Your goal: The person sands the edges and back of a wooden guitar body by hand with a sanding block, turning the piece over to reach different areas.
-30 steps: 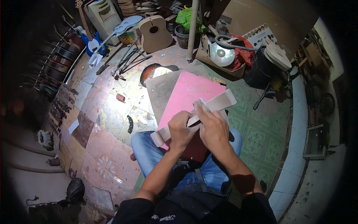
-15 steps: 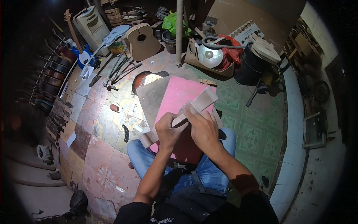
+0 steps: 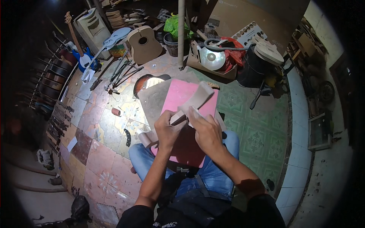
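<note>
In the head view my left hand (image 3: 169,129) is closed round a long pale wooden piece (image 3: 199,95) with a curved upper end, held diagonally across my lap. My right hand (image 3: 207,133) is closed over the same piece, its fingers pressing a thin pale sheet (image 3: 192,113), perhaps sandpaper, against the wood. A pink board (image 3: 178,148) lies under my hands on my bent legs. A grey board (image 3: 152,106) sits behind and left of it, with part of a sunburst guitar body (image 3: 140,85) beyond.
A guitar rack (image 3: 51,81) lines the left wall. A blue electric guitar (image 3: 83,57), acoustic body (image 3: 141,51), metal tools (image 3: 118,76) and vertical pole (image 3: 181,45) stand or lie ahead. A cardboard box (image 3: 205,68) and black bucket (image 3: 249,72) are at back right.
The wooden piece's upper end has swung left and upward, now tilted more steeply, with both hands still on it. The room has shifted left in the view as my head moved.
</note>
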Demonstrator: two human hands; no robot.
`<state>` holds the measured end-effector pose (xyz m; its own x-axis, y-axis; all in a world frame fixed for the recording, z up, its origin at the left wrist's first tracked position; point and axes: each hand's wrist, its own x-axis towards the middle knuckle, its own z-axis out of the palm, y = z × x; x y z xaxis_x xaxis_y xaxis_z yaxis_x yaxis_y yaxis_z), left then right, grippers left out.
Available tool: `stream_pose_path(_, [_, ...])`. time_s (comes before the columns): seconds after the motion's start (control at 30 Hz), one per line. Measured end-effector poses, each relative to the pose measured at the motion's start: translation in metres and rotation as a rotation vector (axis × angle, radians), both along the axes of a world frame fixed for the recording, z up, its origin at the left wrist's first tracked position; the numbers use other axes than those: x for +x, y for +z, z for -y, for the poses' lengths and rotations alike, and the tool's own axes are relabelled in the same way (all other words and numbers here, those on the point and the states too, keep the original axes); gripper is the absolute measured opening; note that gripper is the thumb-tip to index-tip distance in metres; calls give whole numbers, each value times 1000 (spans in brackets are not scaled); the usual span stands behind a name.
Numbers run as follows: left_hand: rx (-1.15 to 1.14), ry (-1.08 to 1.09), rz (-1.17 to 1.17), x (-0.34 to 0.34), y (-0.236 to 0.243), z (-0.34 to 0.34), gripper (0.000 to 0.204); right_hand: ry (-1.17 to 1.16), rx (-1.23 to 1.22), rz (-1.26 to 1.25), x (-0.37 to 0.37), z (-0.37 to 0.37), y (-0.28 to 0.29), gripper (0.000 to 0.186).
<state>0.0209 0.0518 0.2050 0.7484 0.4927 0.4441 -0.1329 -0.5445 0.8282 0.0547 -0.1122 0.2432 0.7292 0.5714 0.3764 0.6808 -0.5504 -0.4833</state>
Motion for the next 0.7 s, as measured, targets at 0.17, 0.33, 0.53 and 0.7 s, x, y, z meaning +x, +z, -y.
stream_pose_path(0.17, [4,21,-18,1,0,-3,30,134,235,-87,12,-6,-11,53])
stream_pose_path(0.33, [2,27,-23,5,6,3,32,58,-36,101,33,11,20,55])
stream_pose_path(0.53, [60,15,19,11,4,19,34,181,175,-566,39,10,9,55])
stream_pose_path(0.7, [32,-2,1,14,9,30,34,62,25,93,57,26,-6,53])
